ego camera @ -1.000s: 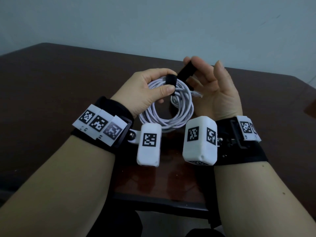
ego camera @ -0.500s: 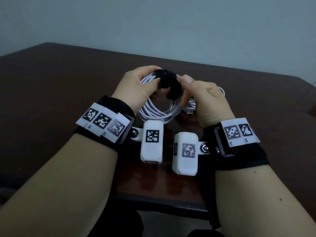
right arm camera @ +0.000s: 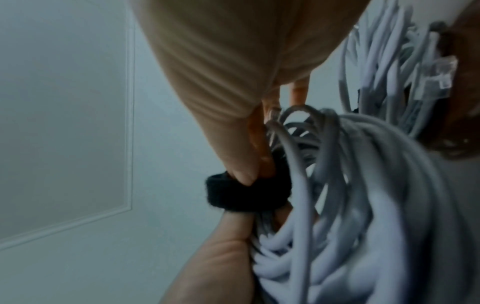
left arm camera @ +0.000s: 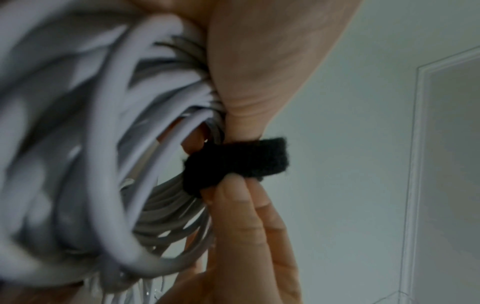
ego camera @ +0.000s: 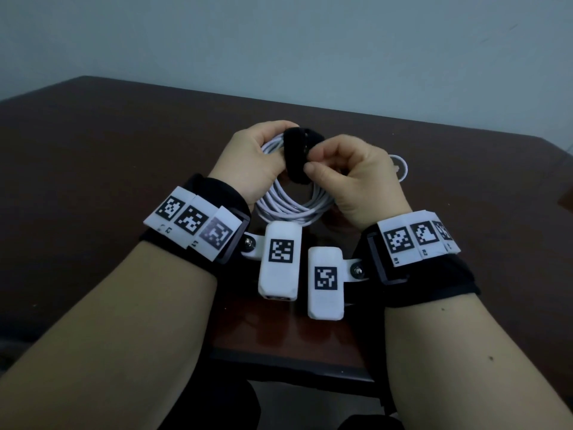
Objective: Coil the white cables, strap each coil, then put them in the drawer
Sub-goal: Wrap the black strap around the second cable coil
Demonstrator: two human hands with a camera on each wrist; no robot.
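I hold a coil of white cable (ego camera: 288,209) upright over the near middle of the dark table. A black strap (ego camera: 299,156) is wrapped round the top of the coil. My left hand (ego camera: 263,159) grips the coil just left of the strap. My right hand (ego camera: 338,162) pinches the strap between thumb and fingers. The left wrist view shows the strap (left arm camera: 233,162) round the cable bundle (left arm camera: 103,164), with fingertips (left arm camera: 233,189) pressing it. The strap (right arm camera: 246,195) and the coil (right arm camera: 350,185) also fill the right wrist view, where a clear plug (right arm camera: 439,74) shows.
The dark brown table (ego camera: 124,150) stretches to a pale wall. Another white cable loop (ego camera: 401,169) lies on the table behind my right hand. The table's near edge (ego camera: 294,367) runs just under my wrists.
My right hand, open with the strap's loose end up a second ago, has turned over and closed on the strap, which is now wrapped round the coil. The left hand has kept its grip.
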